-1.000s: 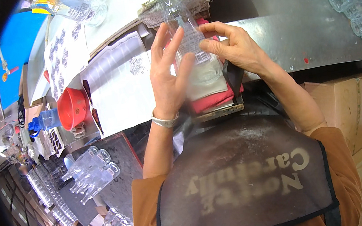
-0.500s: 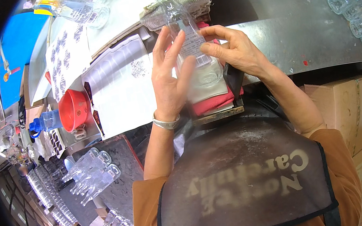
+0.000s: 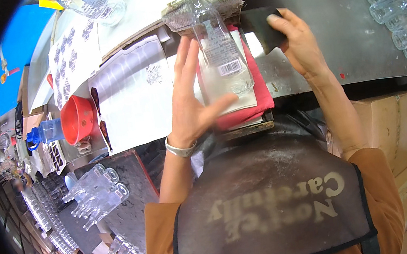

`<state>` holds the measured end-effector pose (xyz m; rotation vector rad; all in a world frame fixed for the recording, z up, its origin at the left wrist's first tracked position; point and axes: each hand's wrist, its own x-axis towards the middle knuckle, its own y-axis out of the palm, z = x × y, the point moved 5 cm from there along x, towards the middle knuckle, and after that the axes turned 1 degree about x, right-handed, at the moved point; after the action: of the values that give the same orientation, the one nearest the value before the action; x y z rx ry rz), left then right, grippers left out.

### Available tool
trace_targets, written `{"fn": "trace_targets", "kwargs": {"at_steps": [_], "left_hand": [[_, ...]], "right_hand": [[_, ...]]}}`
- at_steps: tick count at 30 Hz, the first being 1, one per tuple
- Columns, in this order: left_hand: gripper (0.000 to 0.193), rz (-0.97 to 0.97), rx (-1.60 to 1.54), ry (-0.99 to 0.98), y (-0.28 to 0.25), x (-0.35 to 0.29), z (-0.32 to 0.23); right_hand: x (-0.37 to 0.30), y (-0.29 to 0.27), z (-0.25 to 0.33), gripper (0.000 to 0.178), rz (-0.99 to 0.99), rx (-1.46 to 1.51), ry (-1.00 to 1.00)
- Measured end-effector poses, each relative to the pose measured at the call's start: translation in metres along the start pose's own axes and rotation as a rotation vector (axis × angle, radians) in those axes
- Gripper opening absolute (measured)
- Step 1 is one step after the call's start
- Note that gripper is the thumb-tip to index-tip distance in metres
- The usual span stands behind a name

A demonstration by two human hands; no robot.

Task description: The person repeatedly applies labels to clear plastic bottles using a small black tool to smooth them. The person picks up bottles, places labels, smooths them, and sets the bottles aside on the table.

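A clear glass bottle (image 3: pixel 221 46) with a printed label and barcode lies on its back, neck pointing away from me. Its neck rests on a rolled beige cloth (image 3: pixel 178 17), and its body is over a white pad on a pink cloth (image 3: pixel 260 88). Fingers stretched and thumb spread, my left hand (image 3: pixel 187 106) hovers along the bottle's left side; whether it touches the glass I cannot tell. To the right of the bottle, my right hand (image 3: pixel 302 43) grips a flat black scraper-like piece (image 3: pixel 267 29) above the metal table.
White label sheets (image 3: pixel 131 93) lie left of the bottle. Beyond them are a red bowl (image 3: pixel 77 118) and a blue-capped plastic bottle (image 3: pixel 51 133). Glass bottles stand at the far right (image 3: pixel 400 11) and lie at lower left (image 3: pixel 99 193). Cardboard boxes (image 3: pixel 385 122) stand below the table's right side.
My right hand has moved right, off the bottle, and now holds the black piece clear of it. My left hand has drawn back slightly, uncovering more of the label.
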<state>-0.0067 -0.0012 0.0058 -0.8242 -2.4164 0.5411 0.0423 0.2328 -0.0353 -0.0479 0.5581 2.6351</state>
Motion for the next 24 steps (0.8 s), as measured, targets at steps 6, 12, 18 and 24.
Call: {"fn": "trace_targets", "kwargs": {"at_steps": [6, 12, 18, 24], "left_hand": [[0.115, 0.034, 0.068, -0.052, 0.013, -0.018, 0.012], [0.114, -0.113, 0.018, -0.074, 0.022, -0.02, 0.0], [0.125, -0.134, 0.072, -0.085, 0.021, -0.024, -0.003], [0.121, -0.105, 0.048, -0.075, 0.021, -0.027, 0.004]], "right_hand": [[0.009, 0.068, 0.07, 0.028, 0.188, -1.031, -0.773], [-0.012, 0.109, 0.071, 0.027, 0.487, -1.351, -0.839], [-0.019, 0.131, 0.073, 0.022, 0.7, -1.444, -0.752], [-0.02, 0.107, 0.073, 0.026, 0.432, -1.224, -1.09]]}}
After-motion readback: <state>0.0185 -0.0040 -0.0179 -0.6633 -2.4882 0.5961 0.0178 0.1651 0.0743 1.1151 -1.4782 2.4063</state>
